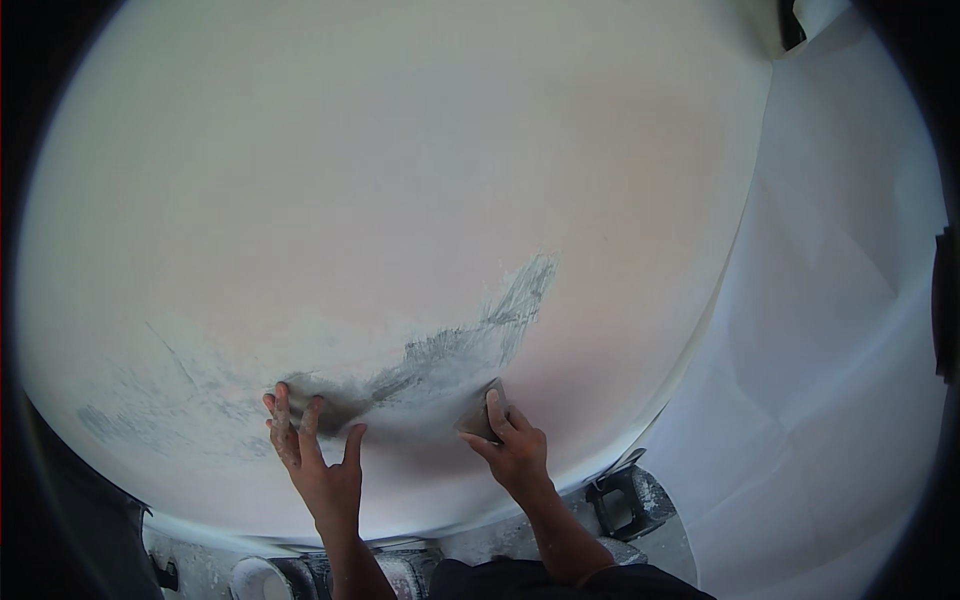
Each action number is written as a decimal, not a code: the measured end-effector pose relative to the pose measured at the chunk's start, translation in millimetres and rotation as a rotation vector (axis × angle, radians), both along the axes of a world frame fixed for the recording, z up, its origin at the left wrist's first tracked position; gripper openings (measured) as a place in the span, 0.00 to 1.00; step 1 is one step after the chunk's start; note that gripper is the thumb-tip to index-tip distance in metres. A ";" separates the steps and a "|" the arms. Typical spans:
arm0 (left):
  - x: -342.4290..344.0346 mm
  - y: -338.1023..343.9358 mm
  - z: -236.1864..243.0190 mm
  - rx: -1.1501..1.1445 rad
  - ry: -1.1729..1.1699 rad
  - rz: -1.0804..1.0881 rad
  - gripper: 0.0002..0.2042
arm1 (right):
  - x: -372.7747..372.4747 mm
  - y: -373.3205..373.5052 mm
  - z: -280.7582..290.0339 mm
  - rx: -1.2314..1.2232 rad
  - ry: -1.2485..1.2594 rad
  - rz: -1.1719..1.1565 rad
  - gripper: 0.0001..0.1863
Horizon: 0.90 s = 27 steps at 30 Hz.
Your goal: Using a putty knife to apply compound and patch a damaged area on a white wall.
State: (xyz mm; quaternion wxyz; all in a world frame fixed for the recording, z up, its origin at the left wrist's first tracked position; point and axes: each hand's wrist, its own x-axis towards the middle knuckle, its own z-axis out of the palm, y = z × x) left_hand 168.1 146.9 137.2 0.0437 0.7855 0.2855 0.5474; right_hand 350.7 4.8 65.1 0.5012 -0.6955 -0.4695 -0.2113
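A large, pale, curved panel fills most of the view. A rough band of grey, streaked scuffing crosses its near part and rises toward the right, with whitish dust around it. My left hand is over the scuffed area, its fingers spread and nothing seen in them; a dark shadow lies beside them. In my right hand is a grey-brown block, apparently a sanding block, held against the panel just right of and below the streaks. Thumb and fingers grip its right side.
A creased white sheet hangs along the panel's right edge. Below the near edge, a black, dust-covered frame-like object and a pale round container stand on the grey floor. Dark material borders the lower left.
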 end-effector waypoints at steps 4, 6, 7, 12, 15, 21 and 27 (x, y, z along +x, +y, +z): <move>1.1 -1.0 1.5 0.001 -0.005 0.002 0.31 | -7.8 -2.7 -8.9 0.046 0.069 0.013 0.40; -0.3 -1.5 -0.3 -0.003 0.001 0.007 0.31 | -2.3 1.0 -5.5 0.046 0.022 -0.016 0.39; -1.0 -1.9 -0.8 -0.007 0.002 0.011 0.31 | 1.2 3.3 -2.4 0.046 -0.030 -0.046 0.38; 0.4 -0.8 0.7 0.003 -0.018 -0.004 0.31 | -3.2 -4.2 -3.3 0.084 0.093 0.048 0.38; 0.6 -1.0 1.4 -0.002 -0.010 0.005 0.30 | -8.9 -6.3 5.0 -0.004 0.121 0.040 0.38; 1.5 -2.9 2.3 -0.014 -0.026 -0.004 0.30 | -4.2 -2.0 -2.9 -0.028 0.005 -0.061 0.38; -1.1 -1.6 -0.8 0.003 -0.026 -0.008 0.31 | 3.5 -2.2 3.8 -0.013 -0.059 -0.072 0.41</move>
